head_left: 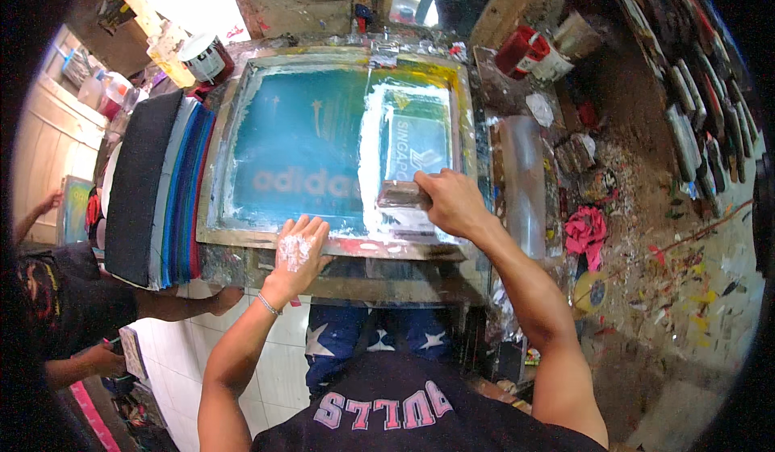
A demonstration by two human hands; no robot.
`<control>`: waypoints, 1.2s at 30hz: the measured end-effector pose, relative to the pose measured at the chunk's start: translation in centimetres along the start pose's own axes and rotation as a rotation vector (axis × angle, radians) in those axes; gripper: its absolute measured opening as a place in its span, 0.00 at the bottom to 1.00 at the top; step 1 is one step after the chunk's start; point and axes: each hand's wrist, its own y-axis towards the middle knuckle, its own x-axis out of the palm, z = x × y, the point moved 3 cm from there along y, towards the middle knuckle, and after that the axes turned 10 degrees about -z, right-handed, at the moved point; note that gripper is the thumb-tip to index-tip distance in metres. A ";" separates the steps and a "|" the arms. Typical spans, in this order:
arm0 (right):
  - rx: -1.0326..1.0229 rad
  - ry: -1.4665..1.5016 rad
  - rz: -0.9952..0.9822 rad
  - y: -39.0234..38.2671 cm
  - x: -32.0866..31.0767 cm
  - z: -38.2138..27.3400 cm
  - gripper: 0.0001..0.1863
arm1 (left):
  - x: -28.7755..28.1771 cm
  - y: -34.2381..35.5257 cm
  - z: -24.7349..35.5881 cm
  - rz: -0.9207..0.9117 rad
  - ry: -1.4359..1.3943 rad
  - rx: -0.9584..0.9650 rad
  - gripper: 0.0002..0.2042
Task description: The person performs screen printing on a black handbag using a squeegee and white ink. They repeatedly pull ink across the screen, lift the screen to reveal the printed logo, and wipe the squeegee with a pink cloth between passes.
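Note:
A wooden-framed printing screen (216, 165) lies flat on the bench in front of me, with teal mesh and white-bordered stencil lettering. My right hand (454, 202) is closed round a squeegee (400, 194), which rests on the near part of the white-edged right-hand panel. At the screen's near edge, my left hand (299, 254) lies flat with its fingers stretched over the wooden bar. White ink is smeared across the back of that hand. What lies beneath the screen is mostly hidden.
Folded dark and blue fabric (145, 186) is stacked left of the screen. Behind it stands a paint tub (207, 58). A clear plastic roll (523, 182), red container (521, 52) and pink cloth (587, 232) are on the right. Another person (73, 290) is at far left.

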 end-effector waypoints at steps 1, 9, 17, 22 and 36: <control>0.002 -0.020 0.002 1.2 -0.7 0.9 0.09 | 0.1 0.0 0.0 -0.020 0.012 0.001 0.23; -0.064 -0.180 0.219 17.7 -5.8 10.0 0.14 | -0.5 0.3 0.0 -0.057 -0.087 -0.026 0.21; -0.002 -0.134 0.075 12.8 -3.5 7.1 0.10 | -0.9 0.6 0.2 -0.067 -0.109 -0.025 0.22; -0.019 -0.034 0.168 2.7 -0.2 1.2 0.09 | -0.8 0.0 0.4 0.018 -0.090 0.020 0.22; -0.057 -0.162 0.300 -3.9 0.8 -2.9 0.15 | 0.1 -0.1 -0.2 0.091 -0.040 0.015 0.22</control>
